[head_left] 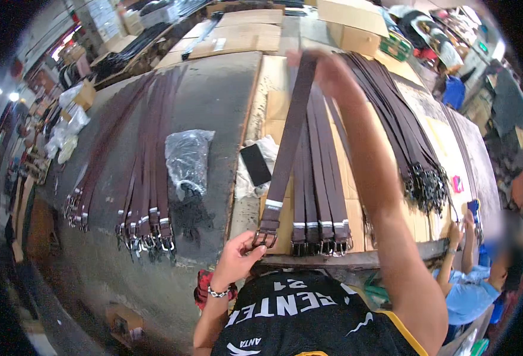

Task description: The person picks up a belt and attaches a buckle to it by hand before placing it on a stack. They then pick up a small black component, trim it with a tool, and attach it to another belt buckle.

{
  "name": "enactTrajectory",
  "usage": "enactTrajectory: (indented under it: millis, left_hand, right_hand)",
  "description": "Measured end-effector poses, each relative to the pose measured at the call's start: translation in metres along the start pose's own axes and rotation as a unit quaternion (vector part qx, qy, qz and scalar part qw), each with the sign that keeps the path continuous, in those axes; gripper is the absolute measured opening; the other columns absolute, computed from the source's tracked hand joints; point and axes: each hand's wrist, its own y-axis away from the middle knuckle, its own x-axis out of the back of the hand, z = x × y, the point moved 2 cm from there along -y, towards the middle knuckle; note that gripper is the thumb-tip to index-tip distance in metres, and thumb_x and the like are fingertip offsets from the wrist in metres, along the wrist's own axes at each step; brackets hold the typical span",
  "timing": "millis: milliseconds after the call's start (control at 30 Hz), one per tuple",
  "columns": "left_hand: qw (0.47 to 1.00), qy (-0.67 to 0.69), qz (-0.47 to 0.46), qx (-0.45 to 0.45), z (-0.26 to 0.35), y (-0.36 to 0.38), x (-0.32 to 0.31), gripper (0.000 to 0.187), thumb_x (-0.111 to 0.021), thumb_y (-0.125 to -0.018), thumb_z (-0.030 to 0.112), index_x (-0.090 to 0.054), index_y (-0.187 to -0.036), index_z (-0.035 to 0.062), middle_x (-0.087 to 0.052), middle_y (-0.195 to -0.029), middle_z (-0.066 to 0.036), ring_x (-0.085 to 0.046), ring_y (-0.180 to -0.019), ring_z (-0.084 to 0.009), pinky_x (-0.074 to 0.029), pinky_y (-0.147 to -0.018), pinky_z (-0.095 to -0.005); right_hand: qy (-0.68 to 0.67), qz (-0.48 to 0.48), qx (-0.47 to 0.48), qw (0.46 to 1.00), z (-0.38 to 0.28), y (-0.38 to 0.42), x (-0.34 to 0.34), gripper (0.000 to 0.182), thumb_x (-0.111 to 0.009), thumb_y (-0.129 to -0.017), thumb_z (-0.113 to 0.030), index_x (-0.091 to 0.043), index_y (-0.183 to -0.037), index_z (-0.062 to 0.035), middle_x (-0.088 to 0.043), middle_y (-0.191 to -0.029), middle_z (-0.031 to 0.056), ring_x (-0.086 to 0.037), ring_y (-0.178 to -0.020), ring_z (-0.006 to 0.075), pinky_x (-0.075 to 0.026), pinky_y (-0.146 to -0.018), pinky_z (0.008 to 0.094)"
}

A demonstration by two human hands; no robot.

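Note:
A dark brown belt with a white label band stretches away from me, above other belts. My left hand pinches its buckle between thumb and fingers at the table's near edge. At the far end, my right hand is closed around the strap; motion blurs its fingers. Just right of this strap lies a row of several similar belts, their buckles toward me and white bands lined up.
A large pile of belts lies to the right, more belts to the left. A phone on a cloth and a clear plastic bag lie between. Cardboard covers the back. Another person in blue works at right.

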Motion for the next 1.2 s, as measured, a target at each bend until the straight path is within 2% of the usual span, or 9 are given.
enactTrajectory:
  millis: [67, 300, 367, 667, 833, 967, 1033, 1133, 1200]
  left_hand:
    - [0.999, 0.043, 0.027, -0.012, 0.004, 0.018, 0.012, 0.028, -0.060, -0.093, -0.006, -0.061, -0.121, -0.0056, -0.070, -0.111, -0.013, -0.068, -0.102, -0.0189, -0.056, -0.086, -0.0322]
    - [0.982, 0.183, 0.027, -0.040, -0.004, 0.076, 0.042, 0.022, -0.058, -0.093, -0.011, -0.065, -0.114, -0.0080, -0.070, -0.113, -0.015, -0.068, -0.105, -0.0255, -0.056, -0.094, -0.0383]
    - [0.968, 0.241, 0.024, -0.067, -0.009, 0.085, 0.047, 0.023, -0.057, -0.093, -0.012, -0.064, -0.115, -0.0084, -0.069, -0.114, -0.015, -0.068, -0.105, -0.0266, -0.056, -0.096, -0.0440]
    - [0.955, 0.187, 0.207, -0.104, -0.010, 0.111, 0.098, 0.022, -0.061, -0.096, -0.002, -0.064, -0.117, -0.0053, -0.070, -0.111, -0.011, -0.070, -0.096, -0.0205, -0.057, -0.085, -0.0319]
    - [0.916, 0.199, 0.263, -0.228, 0.006, 0.125, 0.134, 0.022, -0.060, -0.093, -0.010, -0.064, -0.115, -0.0041, -0.069, -0.110, -0.016, -0.069, -0.099, -0.0285, -0.059, -0.087, -0.0423]
    - [0.911, 0.198, 0.292, -0.213, -0.007, 0.141, 0.162, 0.014, -0.062, -0.094, -0.006, -0.063, -0.108, -0.0064, -0.067, -0.110, -0.016, -0.068, -0.104, -0.0283, -0.060, -0.089, -0.0445]
    - [0.914, 0.202, 0.313, -0.158, -0.021, 0.147, 0.174, 0.013, -0.064, -0.095, 0.001, -0.062, -0.104, -0.0066, -0.066, -0.109, -0.015, -0.068, -0.103, -0.0275, -0.060, -0.089, -0.0441]
    - [0.902, 0.212, 0.359, -0.109, -0.075, 0.143, 0.192, 0.019, -0.062, -0.097, 0.007, -0.065, -0.114, -0.0016, -0.071, -0.107, -0.016, -0.073, -0.089, -0.0273, -0.059, -0.075, -0.0358]
    - [0.878, 0.250, 0.402, -0.071, -0.105, 0.135, 0.200, 0.031, -0.061, -0.098, 0.009, -0.059, -0.127, 0.0000, -0.071, -0.108, -0.017, -0.074, -0.083, -0.0257, -0.058, -0.067, -0.0309]
  right_hand:
    - [0.266, -0.051, 0.174, 0.947, -0.049, -0.034, -0.021, 0.038, -0.050, -0.099, -0.026, -0.061, -0.117, 0.0057, -0.070, -0.114, 0.0202, -0.069, -0.101, 0.0277, -0.055, -0.091, 0.0419]
    - [0.101, -0.139, 0.083, 0.982, -0.181, -0.059, -0.148, 0.034, -0.047, -0.102, -0.021, -0.066, -0.103, 0.0072, -0.073, -0.095, 0.0160, -0.072, -0.082, 0.0207, -0.060, -0.074, 0.0313]
    - [0.067, -0.178, 0.061, 0.980, -0.177, -0.066, -0.181, 0.034, -0.046, -0.102, -0.021, -0.066, -0.102, 0.0076, -0.073, -0.096, 0.0164, -0.072, -0.081, 0.0211, -0.060, -0.074, 0.0317]
    - [-0.054, -0.276, -0.093, 0.955, -0.124, -0.140, -0.293, 0.030, -0.049, -0.100, -0.013, -0.057, -0.116, 0.0109, -0.069, -0.108, 0.0229, -0.070, -0.097, 0.0290, -0.057, -0.091, 0.0430]
    - [-0.074, -0.354, 0.036, 0.932, -0.142, -0.160, -0.350, 0.026, -0.048, -0.102, -0.015, -0.060, -0.116, 0.0033, -0.070, -0.104, 0.0139, -0.069, -0.098, 0.0241, -0.055, -0.090, 0.0385]
    - [0.027, -0.401, 0.009, 0.915, -0.046, -0.282, -0.361, 0.030, -0.049, -0.104, -0.026, -0.066, -0.102, -0.0022, -0.071, -0.107, 0.0147, -0.069, -0.095, 0.0204, -0.056, -0.082, 0.0327]
    - [0.308, -0.171, 0.012, 0.936, 0.017, -0.214, -0.376, 0.042, -0.056, -0.099, -0.043, -0.067, -0.102, -0.0027, -0.072, -0.096, 0.0106, -0.069, -0.079, 0.0175, -0.056, -0.070, 0.0304]
    - [0.448, -0.220, 0.020, 0.866, 0.157, -0.178, -0.351, 0.034, -0.062, -0.096, -0.036, -0.068, -0.110, -0.0057, -0.070, -0.092, 0.0055, -0.068, -0.084, 0.0158, -0.056, -0.068, 0.0315]
    - [0.298, -0.352, 0.054, 0.886, 0.212, -0.079, -0.336, 0.028, -0.063, -0.093, -0.030, -0.069, -0.098, -0.0025, -0.068, -0.077, 0.0012, -0.064, -0.065, 0.0134, -0.051, -0.055, 0.0297]
